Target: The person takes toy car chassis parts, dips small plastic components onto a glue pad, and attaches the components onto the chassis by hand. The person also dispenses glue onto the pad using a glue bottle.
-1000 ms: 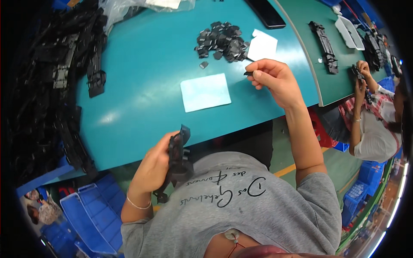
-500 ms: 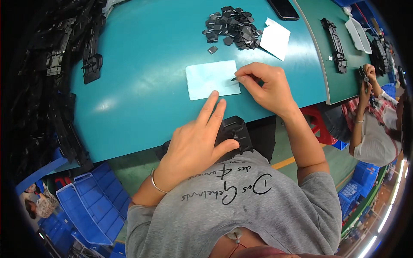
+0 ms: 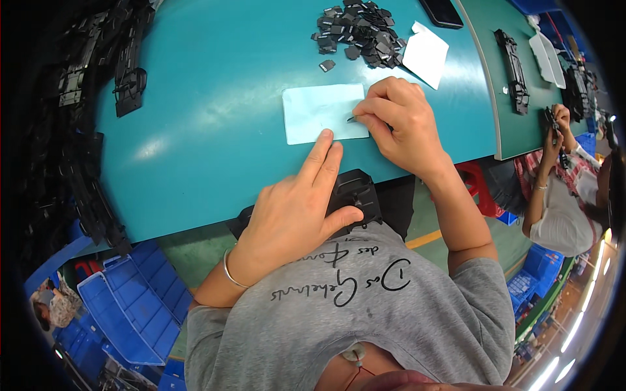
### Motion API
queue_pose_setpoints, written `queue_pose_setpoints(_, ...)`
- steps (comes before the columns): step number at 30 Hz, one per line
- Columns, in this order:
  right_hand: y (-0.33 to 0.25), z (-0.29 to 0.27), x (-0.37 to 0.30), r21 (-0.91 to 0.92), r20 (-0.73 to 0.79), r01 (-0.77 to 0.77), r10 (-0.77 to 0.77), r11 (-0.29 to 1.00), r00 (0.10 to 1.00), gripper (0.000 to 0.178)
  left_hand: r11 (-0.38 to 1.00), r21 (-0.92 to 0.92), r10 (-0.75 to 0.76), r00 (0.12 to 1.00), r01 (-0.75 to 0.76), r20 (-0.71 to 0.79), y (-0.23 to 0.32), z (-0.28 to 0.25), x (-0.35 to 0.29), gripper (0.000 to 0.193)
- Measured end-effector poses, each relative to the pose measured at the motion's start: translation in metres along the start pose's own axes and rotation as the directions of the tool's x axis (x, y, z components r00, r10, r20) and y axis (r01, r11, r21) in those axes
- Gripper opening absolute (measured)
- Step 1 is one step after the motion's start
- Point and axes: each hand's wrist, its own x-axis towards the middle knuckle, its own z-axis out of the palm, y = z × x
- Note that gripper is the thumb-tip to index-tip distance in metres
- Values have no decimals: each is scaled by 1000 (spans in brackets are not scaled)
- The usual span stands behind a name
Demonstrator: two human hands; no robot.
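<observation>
A pale, nearly rectangular sheet (image 3: 313,114) lies on the teal table before me. My left hand (image 3: 287,208) is open, its index and middle fingertips resting on the sheet's near edge and its thumb stretched to the right. Over the sheet's right edge, my right hand (image 3: 404,124) is closed in a pinch. A small dark thin piece (image 3: 352,119) pokes out from its fingertips above the sheet; its kind is not clear. Between my body and the table edge sits a black plastic part (image 3: 358,192), partly hidden behind my left hand.
Beyond the sheet is a pile of small flat black pieces (image 3: 365,36), beside a white paper (image 3: 426,55) and a black phone (image 3: 441,12). Black plastic assemblies (image 3: 130,85) crowd the left side. Blue crates (image 3: 127,313) stand lower left. A co-worker (image 3: 564,202) handles a black part at right.
The view has shifted slightly, so the table's contents sit a little higher. My right fingers are more curled, still pinching at the sheet's right side. The left hand keeps its place on the sheet.
</observation>
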Motion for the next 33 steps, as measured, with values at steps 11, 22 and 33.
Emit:
queue_pose_setpoints(11, -7, -6, 2, -326, 52, 279, -277, 903, 959, 13, 1000, -5, 0, 1000, 0, -21, 1, 1, -3, 77)
queue_pose_setpoints(22, -11, -9, 5, -429, 128, 395, -378, 812, 917, 12, 999, -28, -32, 999, 32, -9, 1, 1, -3, 76)
queue_pose_setpoints(33, 2, -34, 0, 783, 194, -464, 547, 414, 815, 8, 997, -79, -25, 999, 22, -33, 4, -1, -5, 72)
